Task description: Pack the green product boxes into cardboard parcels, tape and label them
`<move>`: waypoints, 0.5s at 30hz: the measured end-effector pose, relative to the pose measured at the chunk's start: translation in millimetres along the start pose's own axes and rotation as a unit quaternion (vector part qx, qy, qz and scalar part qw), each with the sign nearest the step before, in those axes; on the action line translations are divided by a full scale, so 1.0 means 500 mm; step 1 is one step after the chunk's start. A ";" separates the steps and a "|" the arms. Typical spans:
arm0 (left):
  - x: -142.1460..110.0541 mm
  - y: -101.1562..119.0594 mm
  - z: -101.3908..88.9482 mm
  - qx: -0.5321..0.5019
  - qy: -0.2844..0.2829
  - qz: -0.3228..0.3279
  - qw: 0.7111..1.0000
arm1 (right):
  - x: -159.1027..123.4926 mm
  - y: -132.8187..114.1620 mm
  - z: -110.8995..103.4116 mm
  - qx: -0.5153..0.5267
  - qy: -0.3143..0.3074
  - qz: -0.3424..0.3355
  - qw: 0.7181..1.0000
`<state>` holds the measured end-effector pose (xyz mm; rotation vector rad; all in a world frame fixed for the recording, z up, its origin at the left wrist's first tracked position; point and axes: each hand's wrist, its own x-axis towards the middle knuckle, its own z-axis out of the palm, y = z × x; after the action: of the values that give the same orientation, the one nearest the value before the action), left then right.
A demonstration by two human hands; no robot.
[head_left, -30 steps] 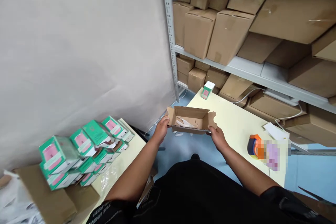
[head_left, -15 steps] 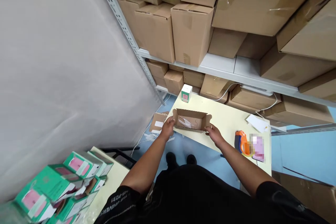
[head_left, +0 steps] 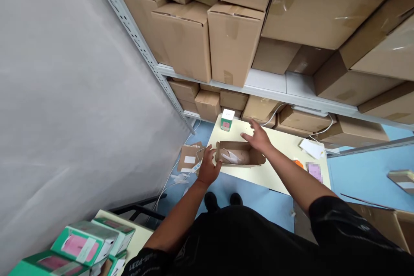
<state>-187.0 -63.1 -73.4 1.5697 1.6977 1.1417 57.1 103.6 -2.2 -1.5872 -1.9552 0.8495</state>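
An open brown cardboard box sits at the front edge of the pale table, with crumpled white film inside. At the box's left end is my left hand, thumb and fingers apart; its thumb reaches the near corner. My right hand is over the box's far right side, fingers spread with nothing in them, and points towards the back of the table. A small green and white box with a pink picture stands upright at the table's far left corner, beyond both hands.
Shelves packed with brown cartons rise behind the table. On the table's right lie a white flat item, a pixelated purple item and a partly hidden orange tape dispenser. Several green boxes are stacked at lower left. Flattened cardboard lies on the floor.
My right hand has let go of the brown box's right end and moved up and inward with spread fingers. My left hand has loosened at the left end. The view has shifted slightly.
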 end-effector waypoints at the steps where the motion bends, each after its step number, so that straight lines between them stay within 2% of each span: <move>1: 0.000 0.001 -0.004 0.015 -0.020 0.015 1.000 | 0.044 -0.008 0.020 -0.003 -0.026 0.037 0.999; 4: 0.000 -0.001 -0.006 0.019 -0.064 0.005 0.998 | 0.150 -0.006 0.088 -0.008 -0.089 0.120 0.989; 6: 0.000 -0.003 -0.003 -0.004 -0.083 -0.026 0.996 | 0.197 0.007 0.127 0.004 -0.105 0.130 0.986; 11: 0.003 -0.005 0.001 -0.026 -0.129 -0.057 0.990 | 0.261 0.046 0.191 0.082 -0.105 0.075 0.988; 15: 0.017 -0.002 -0.004 -0.027 -0.159 -0.054 0.985 | 0.288 0.070 0.222 0.120 -0.094 0.084 0.985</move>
<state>-190.4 -55.3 -72.1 1.5144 1.5058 0.8250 -27.5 230.7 -106.9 -1.5915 -1.7765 1.2950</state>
